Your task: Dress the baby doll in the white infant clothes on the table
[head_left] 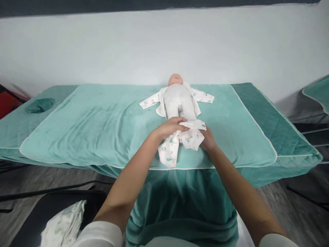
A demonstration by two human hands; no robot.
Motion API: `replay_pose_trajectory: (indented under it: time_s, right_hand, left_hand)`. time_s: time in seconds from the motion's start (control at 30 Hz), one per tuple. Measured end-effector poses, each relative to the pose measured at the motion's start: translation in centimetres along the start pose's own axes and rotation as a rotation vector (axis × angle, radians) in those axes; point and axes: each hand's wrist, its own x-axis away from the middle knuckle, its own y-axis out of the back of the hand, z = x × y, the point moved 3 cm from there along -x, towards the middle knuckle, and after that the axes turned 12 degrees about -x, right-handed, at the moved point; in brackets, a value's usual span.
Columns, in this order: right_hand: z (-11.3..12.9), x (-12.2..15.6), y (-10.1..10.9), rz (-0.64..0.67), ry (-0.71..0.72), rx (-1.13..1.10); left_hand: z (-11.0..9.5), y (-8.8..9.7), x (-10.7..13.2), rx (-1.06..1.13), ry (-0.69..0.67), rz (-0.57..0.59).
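A baby doll (178, 97) lies on its back on the green bed, head toward the wall. A white printed top is on its arms, with one sleeve (204, 96) stretched out to each side and the front open. Printed baby trousers (169, 151) are around the doll's lower legs, one trouser leg hanging toward the bed's near edge. My left hand (171, 127) grips the waistband from the left, fingers closed on the cloth. On the other side my right hand (207, 139) holds the bunched trousers, its fingers partly hidden behind the fabric.
The bed's green cover (89, 120) has a face hole (40, 105) at the left end. A white wall (123, 48) runs behind it. At lower left, a black chair (33, 212) carries folded printed cloth (64, 224). Another green-covered surface (318, 92) stands at the right edge.
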Motion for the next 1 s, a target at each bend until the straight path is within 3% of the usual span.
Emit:
replay_pose_trajectory:
  time_s: [0.13,0.33,0.43,0.67,0.87,1.0]
  right_hand:
    - [0.4,-0.5,0.7,-0.012,-0.05,-0.046]
    - [0.3,-0.6,1.7,-0.027,-0.06,-0.056]
    - [-0.1,-0.7,1.7,0.011,-0.072,-0.068]
    - [-0.5,-1.0,0.9,-0.027,0.008,-0.129]
    - [0.7,-3.0,0.3,-0.148,0.234,0.262]
    - [1.9,-6.1,-0.4,-0.147,0.275,0.363]
  left_hand:
    - [-1.0,-1.7,-1.4,0.078,-0.03,-0.09]
    - [-1.4,-2.9,-0.5,-0.195,-0.061,-0.038]
    - [-1.2,-2.2,-0.6,-0.252,-0.096,-0.103]
    - [-0.4,-0.8,-4.5,-0.342,-0.155,-0.476]
    - [-0.4,0.3,-5.3,-0.464,-0.236,-0.645]
    - [-0.6,1.8,-5.6,-0.447,-0.232,-0.697]
